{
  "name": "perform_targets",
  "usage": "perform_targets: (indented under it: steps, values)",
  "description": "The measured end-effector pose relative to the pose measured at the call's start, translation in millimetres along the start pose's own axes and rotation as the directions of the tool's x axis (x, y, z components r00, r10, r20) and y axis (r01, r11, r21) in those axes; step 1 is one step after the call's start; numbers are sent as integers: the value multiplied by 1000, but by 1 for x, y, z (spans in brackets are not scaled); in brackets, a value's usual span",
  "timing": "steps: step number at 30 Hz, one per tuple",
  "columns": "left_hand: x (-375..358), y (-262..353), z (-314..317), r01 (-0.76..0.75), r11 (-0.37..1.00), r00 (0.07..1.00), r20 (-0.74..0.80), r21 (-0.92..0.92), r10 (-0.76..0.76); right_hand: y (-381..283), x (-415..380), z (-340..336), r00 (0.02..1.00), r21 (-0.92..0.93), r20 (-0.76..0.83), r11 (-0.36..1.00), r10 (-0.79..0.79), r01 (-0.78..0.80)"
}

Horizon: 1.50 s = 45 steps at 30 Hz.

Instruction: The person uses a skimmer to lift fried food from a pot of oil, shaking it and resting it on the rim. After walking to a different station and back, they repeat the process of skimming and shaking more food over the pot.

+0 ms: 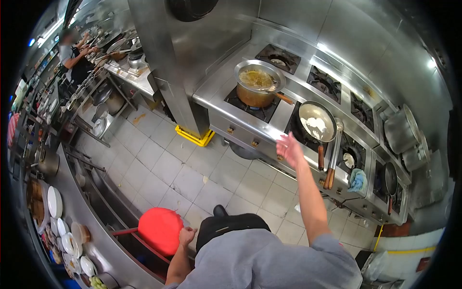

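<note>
My right hand reaches out over the front edge of the steel stove, fingers spread and holding nothing. Just beyond it, a frying pan with a wooden handle sits on a burner, with white pieces in it. A long-handled ladle lies beside the pan. To the left stands a pot of yellowish, bubbling liquid, a wooden handle pointing from it toward the pan. Low at my left side, my left hand is closed with its fingers curled, overlapping the edge of a red round object.
Plates and bowls crowd the curved steel counter at left. A steel pillar with a yellow base stands at the stove's left end. A blue cloth, another pan and large pots are at right. Another person works far left.
</note>
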<state>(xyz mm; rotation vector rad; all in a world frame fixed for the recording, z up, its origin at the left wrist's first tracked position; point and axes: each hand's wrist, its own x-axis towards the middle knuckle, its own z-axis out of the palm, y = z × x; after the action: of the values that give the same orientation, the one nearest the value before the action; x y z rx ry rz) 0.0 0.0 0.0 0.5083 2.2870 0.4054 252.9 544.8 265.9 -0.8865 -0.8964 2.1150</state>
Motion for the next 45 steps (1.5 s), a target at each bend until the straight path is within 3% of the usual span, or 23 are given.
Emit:
perform_targets:
  steps: [2, 4, 8, 12, 15, 16, 17, 19, 20, 21, 23, 24, 27, 28, 32, 35, 41, 44, 45]
  values:
    - [24, -13, 25, -83, 980, 996, -50, -183, 75, -25, 0, 0, 1000, 66, -8, 998, -21, 21]
    - [59, -10, -19, -45, 971, 999, -8, -236, 45, -38, 49, 21, 999, 187, 10, 982, -42, 39]
    - [65, 13, -21, -11, 946, 997, 66, -323, 34, -78, 95, 19, 999, 180, 14, 983, 29, -31]
    - [65, 14, -9, 83, 928, 994, 101, -364, -49, -102, 113, 55, 996, 6, -11, 996, 90, -90]
    - [51, 13, 2, 74, 904, 994, 99, -420, -36, -106, 181, 17, 869, -172, 246, 901, 430, -398]
    - [45, 15, 4, 52, 916, 996, 93, -398, -15, -111, 174, 40, 913, -291, 63, 883, 403, -370]
    - [39, 12, 5, 29, 927, 996, 90, -374, 4, -117, 171, 49, 926, -498, -15, 800, 378, -335]
    - [47, -18, 23, 13, 913, 995, 94, -407, 28, -128, 164, 66, 952, -825, -139, 500, 272, -263]
    - [45, -20, 25, -28, 924, 996, 72, -381, 60, -137, 149, 80, 959, -899, -179, 359, 218, -250]
    - [43, -22, 27, -68, 933, 994, 53, -354, 92, -141, 138, 86, 971, -927, -175, 305, 162, -218]
    - [33, -12, 15, -7, 941, 995, 95, -340, 42, -144, 125, 89, 987, -970, -153, 182, 50, -160]
    - [26, -5, 8, 10, 936, 995, 94, -352, 25, -136, 145, 61, 993, -982, -115, 154, -39, -108]
    - [34, -24, 14, 105, 898, 993, 101, -427, -68, -141, 114, 76, 942, -966, 209, -204, -262, 158]
    - [35, -30, 14, 144, 879, 988, 109, -454, -105, -146, 101, 92, 955, -969, 158, -225, -252, 101]
    - [23, -23, -8, 165, 816, 986, 123, -554, -116, -142, 85, 101, 878, -927, 250, -364, -409, 94]
    - [37, -47, -6, 199, 813, 978, 166, -548, -128, -138, 84, 112, 862, -930, 205, -366, -463, 25]
    - [44, -45, -12, 251, 757, 963, 231, -603, -135, -120, 133, 75, 885, -869, 188, -492, -427, -53]
    - [43, -40, -12, 221, 749, 969, 227, -624, -97, -118, 146, 62, 872, -849, 328, -518, -364, 103]
    - [42, -36, -14, 217, 752, 970, 224, -622, -94, -123, 151, 67, 933, -908, 178, -418, -314, 33]
